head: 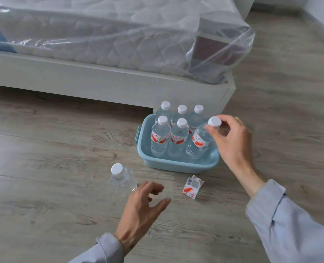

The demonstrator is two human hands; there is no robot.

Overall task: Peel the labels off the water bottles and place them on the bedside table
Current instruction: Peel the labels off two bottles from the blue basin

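A light blue plastic tub (176, 165) stands on the wood floor and holds several clear water bottles with white caps and red-and-white labels. My right hand (231, 141) grips the cap of the front right labelled bottle (198, 143), which tilts in the tub. A bare bottle with no label (122, 178) stands on the floor to the left of the tub. My left hand (140, 207) hovers just beside it with fingers spread, holding nothing. A peeled, crumpled label (192, 187) lies on the floor in front of the tub.
A white bed frame (100, 82) with a mattress wrapped in clear plastic (119, 35) runs across the back, its corner right behind the tub. Grey wood floor (43, 149) spreads left, front and right. No bedside table is in view.
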